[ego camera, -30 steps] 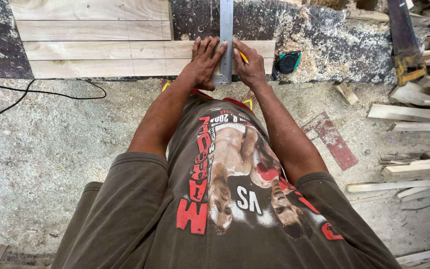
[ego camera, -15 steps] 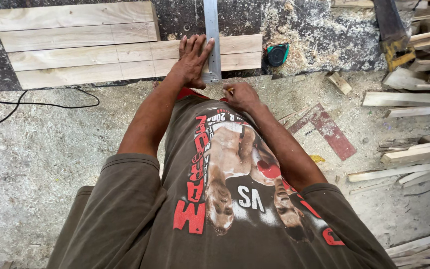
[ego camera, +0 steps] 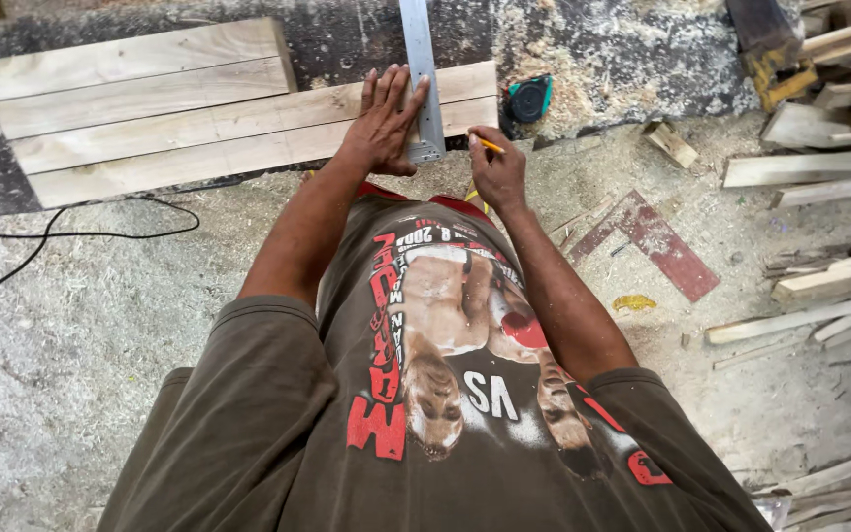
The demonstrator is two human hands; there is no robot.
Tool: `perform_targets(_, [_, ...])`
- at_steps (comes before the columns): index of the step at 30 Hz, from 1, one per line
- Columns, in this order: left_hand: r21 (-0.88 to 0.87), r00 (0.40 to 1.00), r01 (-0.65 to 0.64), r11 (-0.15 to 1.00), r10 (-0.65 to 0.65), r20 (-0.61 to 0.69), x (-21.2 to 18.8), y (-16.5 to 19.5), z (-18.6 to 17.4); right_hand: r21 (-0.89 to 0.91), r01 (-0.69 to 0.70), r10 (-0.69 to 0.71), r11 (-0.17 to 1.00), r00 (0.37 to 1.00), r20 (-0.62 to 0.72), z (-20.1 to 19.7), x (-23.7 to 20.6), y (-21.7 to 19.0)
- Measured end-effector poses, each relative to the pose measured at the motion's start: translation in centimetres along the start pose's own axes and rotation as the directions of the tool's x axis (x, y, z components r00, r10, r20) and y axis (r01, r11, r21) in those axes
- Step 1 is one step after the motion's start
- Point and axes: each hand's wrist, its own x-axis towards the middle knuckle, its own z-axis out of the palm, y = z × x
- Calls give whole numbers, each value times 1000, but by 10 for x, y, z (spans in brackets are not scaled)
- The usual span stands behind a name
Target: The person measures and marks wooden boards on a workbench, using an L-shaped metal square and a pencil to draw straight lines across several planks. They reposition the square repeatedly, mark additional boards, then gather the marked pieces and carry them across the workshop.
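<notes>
On the planks [ego camera: 199, 128], the left hand [ego camera: 381, 123] presses flat on the metal ruler [ego camera: 422, 79]; the right hand [ego camera: 497, 169] pinches a pencil [ego camera: 488, 145].

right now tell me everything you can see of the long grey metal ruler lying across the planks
The long grey metal ruler is a flat, straight strip with a dull silver face, looking like steel or aluminium. It lies crosswise over the pale wooden planks, running from the picture's top edge to its squared end at the near plank's edge. The left hand presses flat on the planks, fingers against the ruler's side. The right hand holds a yellow pencil close to its lower end.
</notes>
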Motion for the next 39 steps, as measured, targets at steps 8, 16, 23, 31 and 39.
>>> perform_targets(8, [38,998,43,998,-45,51,46,42,12,116,-126,134,985,989,-61,-21,-16,29])
perform_targets(16, [8,998,43,999,-44,43,47,50,3,144,-140,154,980,984,-90,-35,-6,38])
perform_targets(23, [5,996,68,998,-68,59,46,47,4,159,-87,100,983,992,-74,-30,5,25])
perform_targets(31, [-13,999,43,999,-43,32,45,43,8,9,125,-125,992,992,32,-22,50,22])
perform_targets(39, [-22,998,55,998,-54,39,43,39,7,-31,59,-50,998,971,234,-5,96,21])
